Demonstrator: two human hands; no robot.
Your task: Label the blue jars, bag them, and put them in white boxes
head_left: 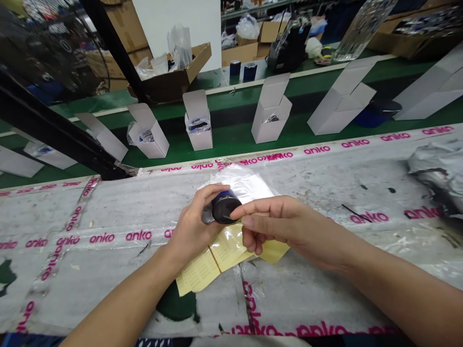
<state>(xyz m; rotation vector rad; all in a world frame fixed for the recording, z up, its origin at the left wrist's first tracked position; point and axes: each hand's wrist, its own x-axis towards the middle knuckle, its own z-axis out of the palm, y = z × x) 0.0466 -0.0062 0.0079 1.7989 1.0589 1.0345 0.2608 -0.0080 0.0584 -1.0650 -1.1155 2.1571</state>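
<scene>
My left hand is closed round a short cylinder with a blue side and a black round end turned toward me. My right hand is at the cylinder's right edge, its thumb and index finger pressed together and the fingertip against the black end. Whatever may be between those fingertips is too small to make out. Under both hands lie yellow printed sheets. Clear plastic bags lie just behind the cylinder.
Open white boxes stand in a row on the green conveyor beyond the table; several hold bagged items. Two blue and black cylinders stand on the ledge behind. A black post rises at left. Grey plastic lies at right.
</scene>
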